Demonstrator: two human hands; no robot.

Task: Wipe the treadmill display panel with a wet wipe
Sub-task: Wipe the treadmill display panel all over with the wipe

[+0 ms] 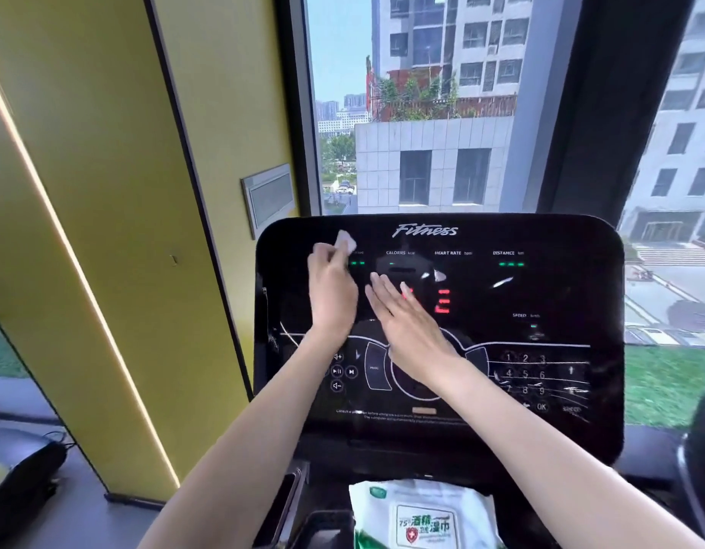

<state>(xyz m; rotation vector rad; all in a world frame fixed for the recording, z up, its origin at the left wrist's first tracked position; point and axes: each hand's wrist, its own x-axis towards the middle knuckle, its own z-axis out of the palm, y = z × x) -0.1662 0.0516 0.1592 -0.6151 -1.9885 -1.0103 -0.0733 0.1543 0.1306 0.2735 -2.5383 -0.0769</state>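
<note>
Wiping at the upper left of the display panel [560, 287]: the left hand [331, 289] is pinching a small bunched wet wipe [346, 240] between thumb and fingers [321, 253], pressing it by the panel's top-left readout. The right hand [408, 326] is lying flat over the panel's middle, fingers straight and together, holding nothing; whether it is touching the glass, cannot tell.

Judging the step: the wad is covering little, so spreading it flatter and working overlapping rows from the panel's top edge down to its keypad looks better. Light pressure, since the panel's readouts are glowing. The right hand is blocking the panel's centre and probably wants lifting off.

Room: the panel's right half is lying open. Its left edge is sitting near the yellow wall [105, 192], and its top edge is backing onto the window [422, 112]. The wipes pack [422, 517] is resting below the panel.
</note>
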